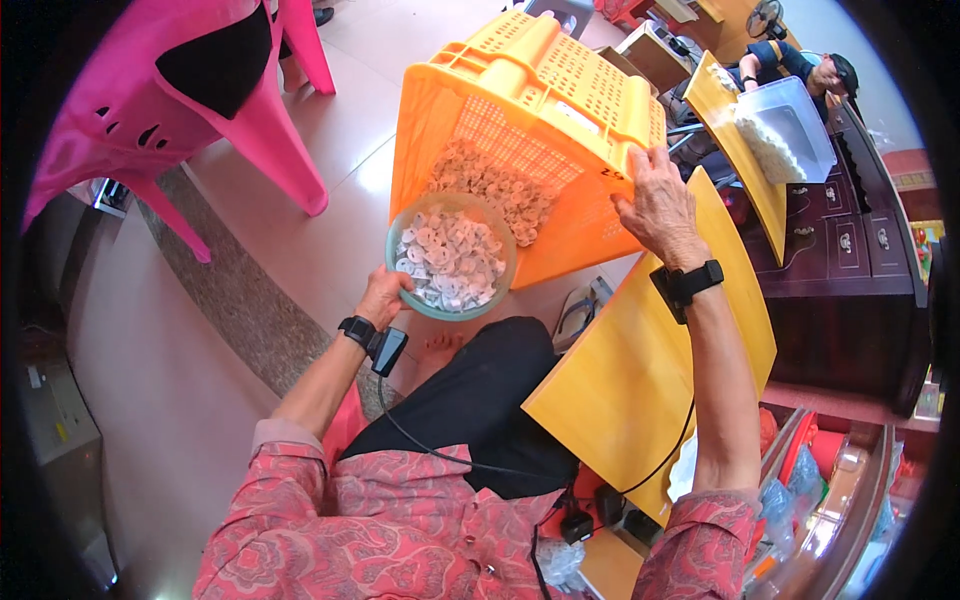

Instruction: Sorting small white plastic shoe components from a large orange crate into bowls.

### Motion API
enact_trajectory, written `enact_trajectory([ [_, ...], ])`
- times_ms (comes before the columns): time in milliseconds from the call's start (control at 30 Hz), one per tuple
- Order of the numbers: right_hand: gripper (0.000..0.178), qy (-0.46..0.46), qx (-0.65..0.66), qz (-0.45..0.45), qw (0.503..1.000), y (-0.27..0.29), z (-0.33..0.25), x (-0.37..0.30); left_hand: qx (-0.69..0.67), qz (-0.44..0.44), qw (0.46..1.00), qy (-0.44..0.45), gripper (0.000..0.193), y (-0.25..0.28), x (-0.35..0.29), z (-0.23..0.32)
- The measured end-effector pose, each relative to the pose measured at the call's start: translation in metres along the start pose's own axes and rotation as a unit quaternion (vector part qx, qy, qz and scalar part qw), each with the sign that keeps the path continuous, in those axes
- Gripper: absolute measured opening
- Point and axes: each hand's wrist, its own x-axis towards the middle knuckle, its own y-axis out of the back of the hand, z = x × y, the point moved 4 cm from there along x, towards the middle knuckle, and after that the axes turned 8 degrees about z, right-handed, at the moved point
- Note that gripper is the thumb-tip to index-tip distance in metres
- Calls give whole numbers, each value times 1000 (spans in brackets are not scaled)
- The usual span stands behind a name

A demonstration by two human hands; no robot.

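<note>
My left hand (pixel 382 298) grips the rim of a pale green round bowl (pixel 425 308), thumb over the edge. Many small white ring-shaped pieces (pixel 450 255) fill the bowl. Behind it an orange plastic crate (pixel 590 115) is tilted, its opening turned toward me. More of the same small pieces (pixel 480 175) lie heaped inside the crate, tinted orange by its walls. The bowl is at the crate's mouth, overlapping its lower left side. My right hand (pixel 660 205) is closed on the crate's upper right rim, fingers over the edge.
A yellow tabletop (pixel 650 370) runs along my right. Beyond it a person (pixel 775 65) sits by another yellow board (pixel 725 110) with a clear tub (pixel 800 125) of white pieces. A dark drawer cabinet (pixel 850 250) stands at right. Pink plastic chairs (pixel 240 130) stand at the left.
</note>
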Motion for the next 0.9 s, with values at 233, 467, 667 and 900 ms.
enact_trajectory([
  [233, 44, -37, 122, 83, 988, 82, -17, -45, 64, -72, 995, -16, 52, -23, -82, 71],
  [467, 31, -157, 310, 50, 936, 161, -48, -141, 101, -168, 980, -22, 44, -56, -180, 126],
  [667, 44, -388, 449, -11, 805, 154, -50, -241, 159, -270, 949, -45, 41, -126, -250, 122],
  [900, 61, -515, 532, 179, 648, 117, -51, -340, 196, -336, 921, 17, 33, -187, -278, 70],
])
